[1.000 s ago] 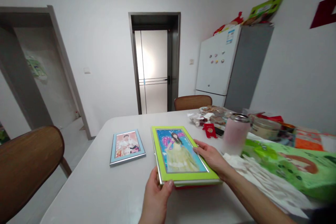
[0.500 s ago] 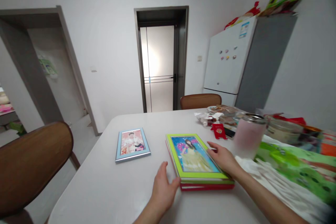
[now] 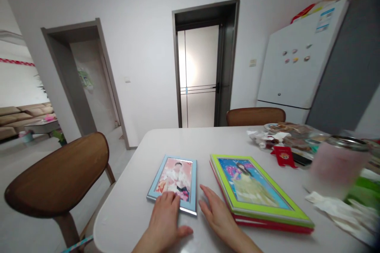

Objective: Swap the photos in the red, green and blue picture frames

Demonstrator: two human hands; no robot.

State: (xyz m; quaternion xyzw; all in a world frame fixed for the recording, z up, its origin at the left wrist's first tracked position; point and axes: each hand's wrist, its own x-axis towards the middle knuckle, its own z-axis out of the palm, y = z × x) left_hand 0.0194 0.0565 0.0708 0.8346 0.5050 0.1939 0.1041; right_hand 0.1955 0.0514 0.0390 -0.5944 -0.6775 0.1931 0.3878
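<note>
A light-blue photo frame (image 3: 192,182) with a silver edge lies face up, holding a picture of a person in pale clothes. My left hand (image 3: 165,217) rests over its near edge, fingers stretched out and thumb apart. Just right of this frame, my right hand (image 3: 218,213) is open beside the tabletop, its fingertips close to the frame's right side. Further right is a stack: a lime-green photo frame (image 3: 258,189) on top, showing a figure in a yellow dress, with a red-edged frame (image 3: 276,225) beneath. Neither hand grips anything.
On the white table (image 3: 124,205) to the right stand a pink jar (image 3: 335,166), a red packet (image 3: 284,156), a dark phone-like object (image 3: 301,159), white tissue (image 3: 332,209) and plastic-wrapped food (image 3: 292,128). Brown chairs (image 3: 59,174) stand left and behind the table.
Both hands have left the stack and moved left to the blue frame. That frame is turned clockwise and sits nearer me. The view has swung left.
</note>
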